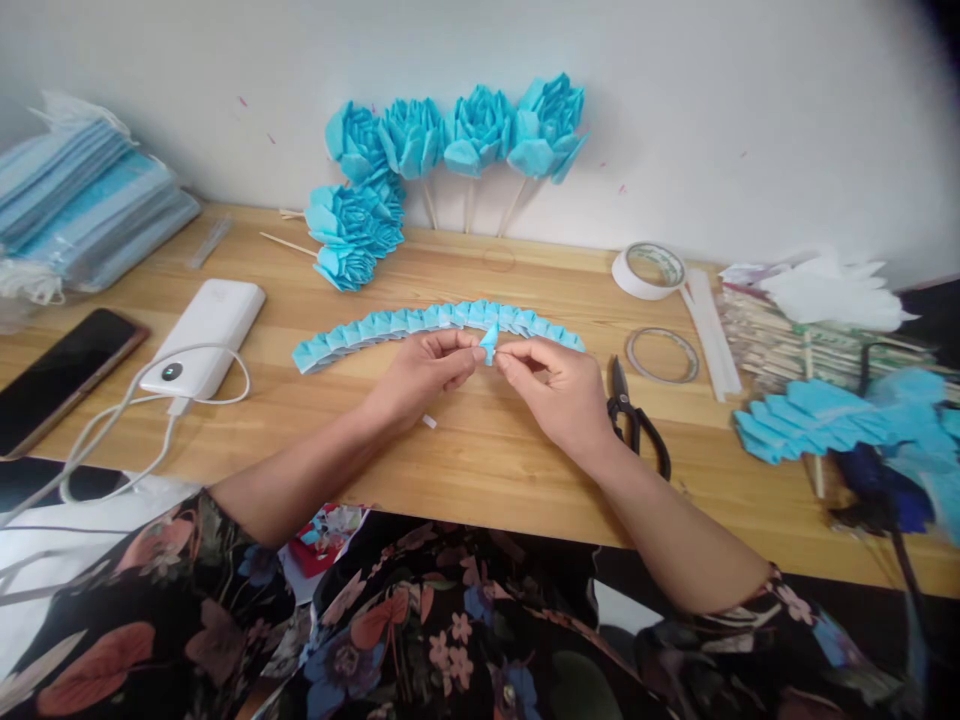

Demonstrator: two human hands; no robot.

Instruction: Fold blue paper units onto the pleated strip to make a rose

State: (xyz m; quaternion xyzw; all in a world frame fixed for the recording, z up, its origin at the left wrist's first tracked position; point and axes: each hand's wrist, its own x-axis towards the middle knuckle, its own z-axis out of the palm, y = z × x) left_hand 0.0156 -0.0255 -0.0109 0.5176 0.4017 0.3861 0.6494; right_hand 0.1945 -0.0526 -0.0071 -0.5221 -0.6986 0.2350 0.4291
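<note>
My left hand and my right hand meet over the middle of the wooden table. Both pinch a small folded blue paper piece between thumb and fingertips. Just behind the hands a curved row of folded blue paper petals lies across the table. Finished blue paper flowers on wooden sticks lean against the white wall, and others lie flat to their left.
Black scissors lie right of my right hand. A tape roll and a thin tape ring sit further back. A white power bank with cable and a phone lie left. Blue paper stacks sit far left, loose petals right.
</note>
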